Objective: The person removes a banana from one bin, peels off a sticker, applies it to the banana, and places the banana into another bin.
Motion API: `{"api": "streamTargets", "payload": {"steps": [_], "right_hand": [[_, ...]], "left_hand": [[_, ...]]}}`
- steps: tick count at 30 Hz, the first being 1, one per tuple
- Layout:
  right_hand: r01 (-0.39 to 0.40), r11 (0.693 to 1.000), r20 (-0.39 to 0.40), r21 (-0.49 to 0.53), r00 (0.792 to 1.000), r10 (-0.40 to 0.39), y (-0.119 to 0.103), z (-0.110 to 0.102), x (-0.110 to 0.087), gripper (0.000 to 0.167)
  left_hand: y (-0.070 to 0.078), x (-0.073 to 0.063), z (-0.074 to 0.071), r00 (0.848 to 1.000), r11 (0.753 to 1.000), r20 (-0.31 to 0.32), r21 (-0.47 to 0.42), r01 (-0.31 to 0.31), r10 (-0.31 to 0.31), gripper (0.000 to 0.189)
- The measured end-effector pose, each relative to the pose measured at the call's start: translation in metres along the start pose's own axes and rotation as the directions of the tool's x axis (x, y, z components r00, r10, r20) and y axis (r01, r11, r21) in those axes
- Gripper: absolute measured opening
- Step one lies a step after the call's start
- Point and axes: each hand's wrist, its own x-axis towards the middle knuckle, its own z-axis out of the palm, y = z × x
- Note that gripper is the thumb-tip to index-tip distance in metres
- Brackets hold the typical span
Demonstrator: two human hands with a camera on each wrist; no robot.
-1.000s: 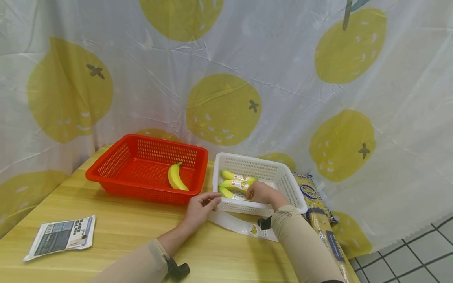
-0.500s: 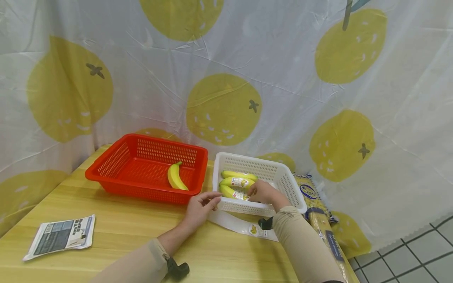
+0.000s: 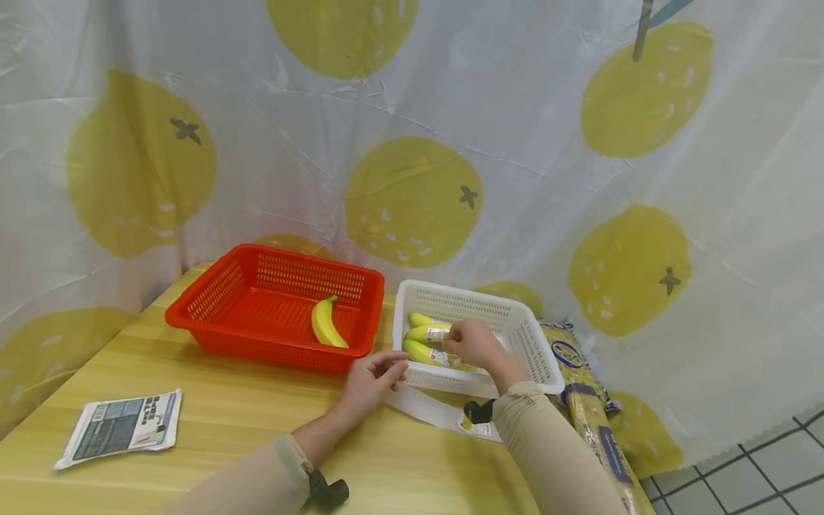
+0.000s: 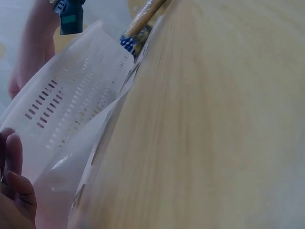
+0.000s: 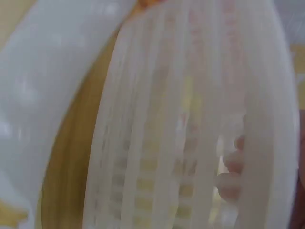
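In the head view, three bananas with white labels lie in the white basket (image 3: 463,290). My right hand (image 3: 478,342) reaches over its front wall, curled fingertips on the right end of the middle banana (image 3: 420,333). Its fingertips (image 5: 231,174) show blurred through the wall slots in the right wrist view. The front banana (image 3: 420,352) lies just below; the back banana (image 3: 420,319) is partly covered. My left hand (image 3: 367,386) stays at the basket's front left corner, fingers loosely bent and thumb apart, nothing between them. A strip of banana stickers (image 3: 425,409) lies in front of the basket.
A red basket (image 3: 193,293) with one unlabelled banana (image 3: 325,323) stands to the left. On the table's left lies a flat printed packet (image 3: 125,429). Bags of pasta (image 3: 595,436) lie along the right edge, and a fruit-patterned curtain (image 3: 296,179) hangs behind.
My right hand has shifted from the front banana up to the middle one, and now covers part of its label. The left hand holds its place. The head view has shifted slightly.
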Motion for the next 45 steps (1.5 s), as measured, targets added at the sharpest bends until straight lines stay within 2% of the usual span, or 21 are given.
{"api": "streamTargets", "payload": {"steps": [2,4,6,8,10,11,12,13,16,17,18,20,22,24,29,32,35,37,39,41,45], "right_hand": [[0.043,0.999,-0.062,0.022,0.997,-0.042,-0.015,0.003,0.000,0.015],[0.086,0.996,-0.140,0.030,0.987,-0.081,-0.029,0.010,-0.001,0.015],[0.128,0.991,-0.233,0.042,0.966,-0.115,-0.043,0.018,-0.003,0.014],[0.161,0.986,-0.335,0.032,0.932,-0.141,-0.056,0.029,-0.006,0.010],[0.202,0.979,-0.442,0.031,0.881,-0.168,-0.071,0.041,-0.010,0.007],[0.235,0.972,-0.492,0.016,0.848,-0.197,-0.078,0.048,-0.011,0.005],[0.270,0.963,-0.536,-0.003,0.812,-0.229,-0.086,0.056,-0.013,0.003],[0.304,0.952,-0.575,-0.030,0.774,-0.265,-0.094,0.063,-0.014,0.003],[0.393,0.908,-0.653,-0.147,0.651,-0.388,-0.115,0.086,-0.014,0.008],[0.407,0.893,-0.663,-0.190,0.618,-0.423,-0.119,0.092,-0.013,0.011],[0.418,0.881,-0.667,-0.220,0.595,-0.448,-0.124,0.098,-0.013,0.013],[0.416,0.870,-0.673,-0.264,0.567,-0.476,-0.130,0.107,-0.013,0.015],[0.406,0.871,-0.676,-0.276,0.562,-0.476,-0.132,0.112,-0.013,0.014],[0.401,0.878,-0.682,-0.262,0.567,-0.463,-0.133,0.114,-0.014,0.013],[0.426,0.877,-0.682,-0.223,0.574,-0.453,-0.134,0.112,-0.016,0.013],[0.437,0.873,-0.672,-0.215,0.583,-0.457,-0.137,0.111,-0.015,0.013],[0.433,0.877,-0.671,-0.210,0.589,-0.451,-0.138,0.110,-0.014,0.013],[0.432,0.878,-0.672,-0.207,0.589,-0.448,-0.138,0.110,-0.014,0.013],[0.438,0.875,-0.676,-0.207,0.582,-0.452,-0.138,0.110,-0.013,0.013],[0.447,0.870,-0.679,-0.208,0.574,-0.457,-0.138,0.110,-0.013,0.013],[0.449,0.870,-0.679,-0.201,0.577,-0.455,-0.137,0.109,-0.012,0.013]], "left_hand": [[0.002,-0.002,0.001,0.998,0.998,-0.008,0.013,-0.059,0.059,0.023],[0.008,-0.003,0.001,0.985,0.986,-0.027,0.018,-0.168,0.169,0.016],[0.017,-0.004,-0.001,0.948,0.949,-0.044,0.026,-0.315,0.316,0.011],[0.031,-0.002,-0.008,0.892,0.895,-0.069,0.031,-0.446,0.447,0.012],[0.047,0.002,-0.022,0.849,0.854,-0.099,0.064,-0.515,0.519,0.014],[0.055,0.006,-0.032,0.844,0.851,-0.113,0.088,-0.518,0.525,0.015],[0.062,0.010,-0.043,0.848,0.857,-0.129,0.121,-0.500,0.513,0.015],[0.070,0.013,-0.055,0.868,0.877,-0.145,0.161,-0.453,0.475,0.014],[0.084,0.027,-0.096,0.946,0.921,-0.172,0.329,-0.209,0.276,0.016],[0.087,0.032,-0.108,0.966,0.910,-0.170,0.398,-0.112,0.193,0.019],[0.089,0.037,-0.120,0.980,0.881,-0.158,0.473,-0.029,0.117,0.023],[0.089,0.049,-0.139,0.994,0.795,-0.108,0.602,0.076,-0.014,0.031],[0.087,0.062,-0.152,0.993,0.703,-0.028,0.704,0.099,-0.112,0.038],[0.081,0.074,-0.160,0.982,0.614,0.067,0.788,0.057,-0.177,0.044],[0.070,0.093,-0.164,0.919,0.476,0.230,0.878,-0.053,-0.321,0.055],[0.067,0.099,-0.162,0.878,0.453,0.223,0.891,-0.008,-0.423,0.063],[0.065,0.102,-0.159,0.833,0.444,0.171,0.891,0.097,-0.526,0.073],[0.062,0.102,-0.158,0.804,0.427,0.153,0.894,0.136,-0.575,0.076],[0.059,0.101,-0.158,0.785,0.413,0.145,0.898,0.150,-0.602,0.076],[0.057,0.099,-0.158,0.783,0.394,0.145,0.909,0.137,-0.605,0.074],[0.055,0.098,-0.160,0.806,0.349,0.137,0.933,0.091,-0.575,0.066]]}}
